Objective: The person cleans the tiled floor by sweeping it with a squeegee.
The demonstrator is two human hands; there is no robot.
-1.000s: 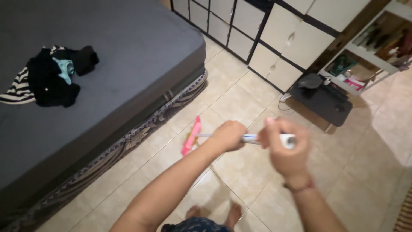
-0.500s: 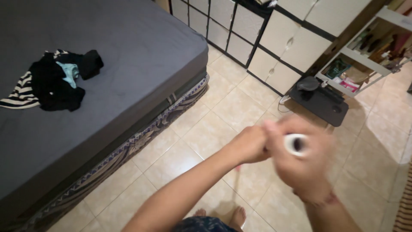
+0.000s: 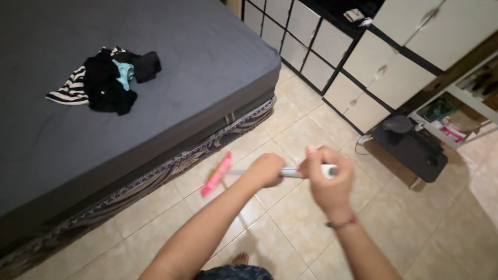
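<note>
Both my hands grip a broom's pale metal handle (image 3: 290, 172). My left hand (image 3: 266, 170) holds it lower down; my right hand (image 3: 326, 180) is closed around the white top end. The pink broom head (image 3: 216, 174) rests on the tiled floor (image 3: 290, 135), close to the patterned base of the bed (image 3: 171, 168). The handle runs roughly level across the view from the head to my right hand.
A bed with a dark grey sheet (image 3: 197, 67) fills the left side, with a pile of dark and striped clothes (image 3: 106, 78) on it. White cabinet doors (image 3: 373, 78) line the far wall. A black bag (image 3: 412, 148) sits on the floor at right.
The pink broom head, hidden behind my hands half a second ago, shows again to the left near the bed. My hands have shifted slightly apart along the handle.
</note>
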